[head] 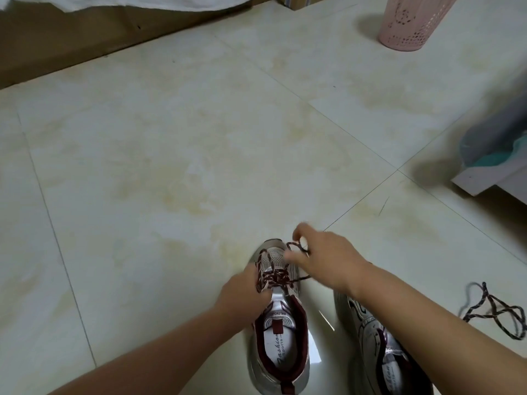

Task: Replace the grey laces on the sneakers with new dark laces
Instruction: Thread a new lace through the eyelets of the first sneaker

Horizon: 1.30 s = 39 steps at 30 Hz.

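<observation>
A silver and maroon sneaker [281, 349] stands on the tiled floor, toe pointing away from me. A dark maroon speckled lace [275, 277] crosses its lower eyelets. My left hand [242, 295] grips the sneaker's left side at the eyelets, with the lace running under its fingers. Over the toe, my right hand [325, 258] pinches a loop of the same lace and is blurred by motion. A second sneaker [379, 343] lies to the right, partly hidden under my right forearm. Another dark lace [496, 312] lies loose on the floor at the far right.
A pink perforated bin [410, 21] stands at the back right. A brown board [71, 38] with white cloth above it runs along the back left. A white furniture edge [484, 178] with grey and teal fabric juts in at the right.
</observation>
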{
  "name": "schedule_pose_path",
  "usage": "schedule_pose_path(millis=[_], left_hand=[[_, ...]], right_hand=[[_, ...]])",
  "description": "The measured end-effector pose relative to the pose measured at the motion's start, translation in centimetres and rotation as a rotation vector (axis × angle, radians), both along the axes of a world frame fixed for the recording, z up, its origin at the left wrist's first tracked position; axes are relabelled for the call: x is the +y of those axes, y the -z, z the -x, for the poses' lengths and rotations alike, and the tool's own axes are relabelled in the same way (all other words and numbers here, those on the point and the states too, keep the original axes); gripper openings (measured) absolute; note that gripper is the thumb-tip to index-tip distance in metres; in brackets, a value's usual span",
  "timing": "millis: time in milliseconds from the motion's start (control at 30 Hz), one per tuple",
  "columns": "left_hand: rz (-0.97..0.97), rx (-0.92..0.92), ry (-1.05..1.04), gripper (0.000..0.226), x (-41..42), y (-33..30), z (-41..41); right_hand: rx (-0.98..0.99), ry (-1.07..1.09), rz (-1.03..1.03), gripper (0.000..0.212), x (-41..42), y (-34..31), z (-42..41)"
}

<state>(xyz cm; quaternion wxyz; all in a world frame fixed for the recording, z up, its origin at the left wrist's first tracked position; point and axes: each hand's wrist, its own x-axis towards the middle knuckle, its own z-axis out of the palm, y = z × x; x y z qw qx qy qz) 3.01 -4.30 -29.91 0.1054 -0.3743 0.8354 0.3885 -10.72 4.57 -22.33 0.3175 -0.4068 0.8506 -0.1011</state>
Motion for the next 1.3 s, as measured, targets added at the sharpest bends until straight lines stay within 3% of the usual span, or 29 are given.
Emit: schedule_pose_path(millis=[67, 133, 200, 333, 467, 533, 633, 667, 733, 833, 900, 1033, 1133, 1200, 1300], left_hand=[[-0.026, 0.004, -0.022, 0.018, -0.1, 0.2, -0.1], [-0.044, 0.003, -0.044, 0.02, -0.2, 0.3, -0.3], [-0.051, -0.008, -0.062, 0.021, -0.3, 0.5, -0.4], [-0.069, -0.005, -0.081, 0.03, -0.4, 0.9, -0.7], [0.004, 0.026, -0.042, 0.028, 0.0, 0.5, -0.7], [0.223, 0.089, 0.111, 0.019, 0.4, -0.7, -0.7], [0.679, 0.398, 0.52, 0.018, 1.5, -0.6, -0.4], [0.724, 0.437, 0.568, 0.017, 1.7, -0.7, 0.0], [0.753, 0.337, 0.516, 0.019, 1.8, -0.5, 1.3], [0.7, -0.007, 0.419, 0.034, 1.7, -1.0, 3.2], [0.636, -0.12, 0.309, 0.03, 1.6, -1.7, 4.0], [0.424, 0.006, 0.15, 0.016, 1.4, -1.6, 4.9], [-0.056, 0.196, -0.063, 0.02, 1.2, -3.2, 5.3], [-0.411, 0.284, -0.208, 0.019, 0.2, -5.4, 5.1], [-0.599, 0.467, -0.394, 0.02, -2.0, -8.5, 4.4]], right_hand=[[0.262, -0.321, -0.24, 0.027, 0.7, 1.2, -0.4], [0.271, -0.377, -0.269, 0.016, 1.2, 1.5, -0.8], [0.065, -0.159, -0.174, 0.019, 1.3, 0.7, 0.3], [-0.412, 0.525, 0.318, 0.031, 1.4, -2.7, 5.2], [-0.572, 0.736, 0.519, 0.036, 1.3, -2.8, 5.5], [-0.611, 0.753, 0.534, 0.035, 0.7, -2.4, 4.8], [-0.677, 0.667, 0.512, 0.032, -0.5, -3.0, 4.4], [-0.693, 0.642, 0.507, 0.031, -1.0, -3.2, 4.3], [-0.684, 0.609, 0.477, 0.029, -1.8, -3.3, 4.0], [-0.583, 0.581, 0.379, 0.036, -2.9, -2.4, 3.5], [-0.471, 0.533, 0.308, 0.034, -3.3, -1.7, 3.6], [-0.296, 0.499, 0.363, 0.038, -3.0, -0.6, 4.0], [-0.274, 0.596, 0.488, 0.036, -2.2, 0.0, 4.3], [-0.311, 0.654, 0.535, 0.021, -1.6, 0.5, 4.5], [-0.348, 0.664, 0.624, 0.023, -0.5, 1.0, 4.8]])
